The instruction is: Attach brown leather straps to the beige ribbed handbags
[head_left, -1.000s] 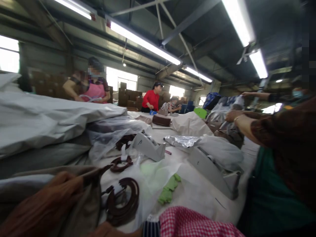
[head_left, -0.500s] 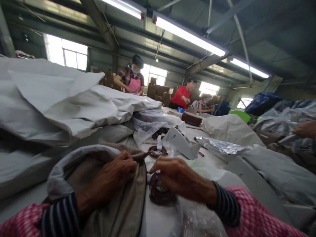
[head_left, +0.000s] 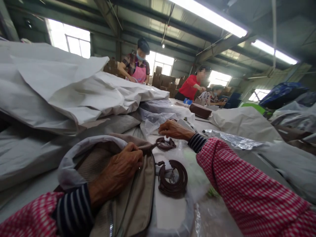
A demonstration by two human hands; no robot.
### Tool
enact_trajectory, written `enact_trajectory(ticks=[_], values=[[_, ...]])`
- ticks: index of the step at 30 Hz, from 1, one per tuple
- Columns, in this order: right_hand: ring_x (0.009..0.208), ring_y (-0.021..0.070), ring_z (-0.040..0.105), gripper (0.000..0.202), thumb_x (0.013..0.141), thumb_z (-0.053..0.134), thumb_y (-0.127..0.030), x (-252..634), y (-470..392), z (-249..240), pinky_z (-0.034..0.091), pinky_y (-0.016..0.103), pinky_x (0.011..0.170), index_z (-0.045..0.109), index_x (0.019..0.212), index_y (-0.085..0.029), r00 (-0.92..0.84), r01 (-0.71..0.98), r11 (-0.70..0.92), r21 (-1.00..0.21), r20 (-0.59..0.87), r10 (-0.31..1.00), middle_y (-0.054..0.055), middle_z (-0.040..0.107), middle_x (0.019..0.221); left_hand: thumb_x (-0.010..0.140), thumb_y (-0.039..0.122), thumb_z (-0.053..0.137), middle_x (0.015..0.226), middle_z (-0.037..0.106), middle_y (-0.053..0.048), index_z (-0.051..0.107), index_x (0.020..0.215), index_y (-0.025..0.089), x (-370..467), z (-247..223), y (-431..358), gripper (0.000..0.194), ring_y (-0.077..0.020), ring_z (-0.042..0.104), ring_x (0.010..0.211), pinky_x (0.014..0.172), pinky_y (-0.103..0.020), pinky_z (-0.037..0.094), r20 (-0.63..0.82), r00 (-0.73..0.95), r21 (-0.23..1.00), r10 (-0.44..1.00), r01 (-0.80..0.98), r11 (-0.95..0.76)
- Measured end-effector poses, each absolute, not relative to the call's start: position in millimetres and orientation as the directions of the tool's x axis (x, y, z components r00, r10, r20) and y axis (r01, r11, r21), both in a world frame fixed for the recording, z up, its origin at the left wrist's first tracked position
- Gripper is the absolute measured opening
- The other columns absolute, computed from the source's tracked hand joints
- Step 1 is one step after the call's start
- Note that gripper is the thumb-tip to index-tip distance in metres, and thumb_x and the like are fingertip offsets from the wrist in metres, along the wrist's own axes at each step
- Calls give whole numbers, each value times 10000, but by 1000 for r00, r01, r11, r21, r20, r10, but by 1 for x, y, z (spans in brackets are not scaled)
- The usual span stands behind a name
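The left hand [head_left: 119,169] clamps the bag [head_left: 143,197], whose right edge leaves only a narrow strip before the near coil [head_left: 182,184]. The right hand [head_left: 176,129] is just beyond the far coil [head_left: 160,144], its grip unclear.

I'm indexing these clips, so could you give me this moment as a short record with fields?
left hand: fingers curled on the tan bag
right hand: just above and beyond the far brown coil; contact unclear
near brown coil: right of the bag, no hand on it
left side: large white sheets, piled
right side: foil
background: person in pink apron; person in red top
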State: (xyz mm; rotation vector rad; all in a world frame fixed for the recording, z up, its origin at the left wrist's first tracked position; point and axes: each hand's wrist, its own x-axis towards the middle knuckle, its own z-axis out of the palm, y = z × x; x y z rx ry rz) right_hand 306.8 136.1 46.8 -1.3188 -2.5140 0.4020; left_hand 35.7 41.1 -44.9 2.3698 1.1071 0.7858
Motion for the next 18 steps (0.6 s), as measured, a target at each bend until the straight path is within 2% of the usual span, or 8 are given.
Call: enact_trajectory(ticks=[4, 7, 12, 15, 18], values=[[624, 115, 569, 182, 882, 597, -229, 327, 105, 59, 388, 235, 644, 736, 794, -150, -575, 752, 574, -324, 104, 812, 3, 666, 706, 1024, 340, 470, 1034, 525, -3, 575, 890, 224, 34, -52, 49, 206, -169, 556, 834, 794, -329, 441, 336, 540, 548, 772, 554, -626], [632, 127, 576, 190, 890, 586, -241, 358, 82, 69, 380, 239, 644, 729, 799, -156, -487, 820, 501, -278, 122, 865, -1, 645, 682, 1024, 373, 434, 1020, 515, -3, 585, 901, 226, 35, -52, 50, 244, -181, 556, 851, 832, -348, 423, 330, 549, 541, 768, 557, -630], [638, 130, 579, 188, 898, 586, -190, 405, 45, 67, 366, 249, 645, 751, 816, -151, -374, 918, 378, -120, 56, 926, 20, 678, 709, 1013, 390, 419, 1016, 516, -3, 582, 860, 225, 36, -51, 51, 277, -191, 565, 857, 838, -352, 412, 298, 550, 516, 780, 595, -616], [683, 139, 603, 175, 897, 587, -132, 412, 38, 53, 392, 253, 688, 757, 859, -152, -330, 933, 339, -119, 89, 940, 36, 717, 782, 1023, 381, 413, 1046, 523, -3, 597, 898, 234, 35, -52, 53, 267, -193, 577, 872, 851, -351, 414, 287, 564, 501, 774, 600, -623], [811, 163, 649, 169, 903, 614, -102, 400, 41, 30, 425, 262, 773, 749, 982, -166, -335, 920, 359, -157, 163, 928, 50, 750, 931, 1027, 386, 392, 1066, 530, -10, 597, 910, 239, 34, -52, 53, 277, -201, 586, 891, 876, -360, 421, 276, 585, 492, 763, 596, -635]])
